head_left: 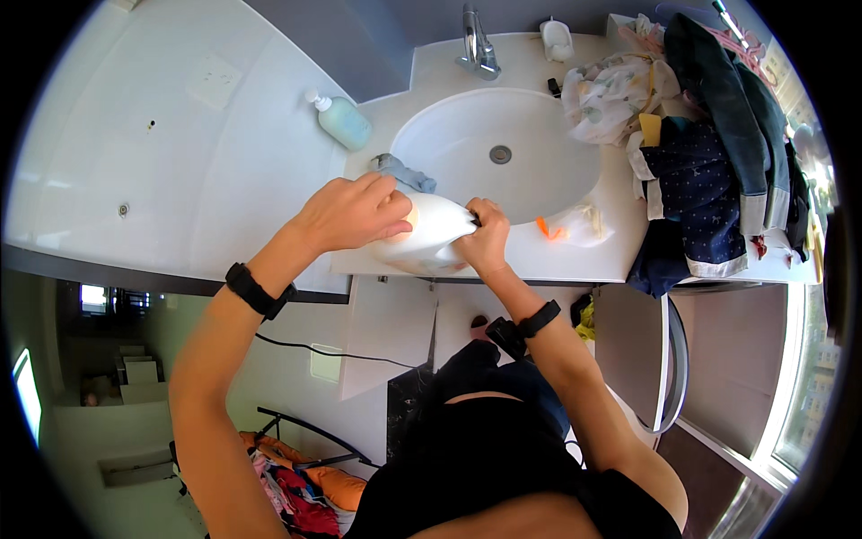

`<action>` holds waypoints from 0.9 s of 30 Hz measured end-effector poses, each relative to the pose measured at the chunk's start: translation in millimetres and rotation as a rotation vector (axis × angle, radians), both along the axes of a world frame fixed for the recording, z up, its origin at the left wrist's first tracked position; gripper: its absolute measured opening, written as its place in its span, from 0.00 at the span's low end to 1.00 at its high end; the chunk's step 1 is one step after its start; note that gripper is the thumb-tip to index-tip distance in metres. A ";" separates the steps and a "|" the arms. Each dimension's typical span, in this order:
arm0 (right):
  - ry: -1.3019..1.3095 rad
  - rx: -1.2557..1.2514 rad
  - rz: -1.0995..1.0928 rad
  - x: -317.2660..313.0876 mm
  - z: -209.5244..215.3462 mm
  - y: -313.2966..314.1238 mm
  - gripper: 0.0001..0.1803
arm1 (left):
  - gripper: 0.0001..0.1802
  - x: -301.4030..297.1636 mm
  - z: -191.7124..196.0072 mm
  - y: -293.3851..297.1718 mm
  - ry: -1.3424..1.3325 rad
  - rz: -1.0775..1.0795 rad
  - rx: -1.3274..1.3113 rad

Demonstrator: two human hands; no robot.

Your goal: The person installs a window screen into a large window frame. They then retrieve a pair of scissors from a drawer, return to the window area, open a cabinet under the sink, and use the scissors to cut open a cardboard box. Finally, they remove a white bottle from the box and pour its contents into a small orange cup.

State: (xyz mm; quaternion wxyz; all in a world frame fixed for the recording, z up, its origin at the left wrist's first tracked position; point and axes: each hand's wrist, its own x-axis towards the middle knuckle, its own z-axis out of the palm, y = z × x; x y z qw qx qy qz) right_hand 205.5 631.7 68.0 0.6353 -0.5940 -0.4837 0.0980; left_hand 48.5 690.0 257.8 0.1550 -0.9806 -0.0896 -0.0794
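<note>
A large white plastic bottle [429,216] is tilted over the front edge of the sink counter, between my two hands. My left hand [355,214] is closed around its left end, with the fingers at a pale cream cap or round part. My right hand [485,235] grips the bottle's right end, where a small dark piece shows beside the fingers. The bottle's underside is partly hidden. Just behind it, a wet-looking grey cloth [404,172] lies on the rim of the white oval sink [530,180].
A pale green pump bottle [345,123] stands left of the sink, and a chrome faucet [478,45] behind it. A clear plastic bag with an orange tip [575,226] lies front right. Dark clothes [696,180] are heaped at right, above an open round appliance door [673,364].
</note>
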 end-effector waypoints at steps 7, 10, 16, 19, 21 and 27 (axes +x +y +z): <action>-0.052 0.119 -0.114 6.8 -6.4 37.3 0.13 | 0.08 21.4 -13.8 -1.6 -0.122 0.182 0.132; -0.037 0.125 -0.154 3.2 -7.0 40.0 0.14 | 0.07 21.0 -19.9 -8.0 -0.141 0.347 0.120; -0.028 0.040 -0.222 -9.1 -3.1 35.0 0.06 | 0.08 22.2 -23.7 -11.9 -0.196 0.604 0.089; -0.071 -0.023 -0.186 -6.6 1.7 32.1 0.06 | 0.13 24.5 -21.3 -11.2 -0.257 0.668 -0.019; -0.124 -0.046 -0.117 2.9 3.0 25.6 0.09 | 0.16 23.5 -20.2 -14.2 -0.275 0.672 -0.121; -0.132 -0.570 0.262 51.2 -5.4 -15.6 0.23 | 0.19 19.4 -26.8 -19.2 -0.385 0.643 -0.238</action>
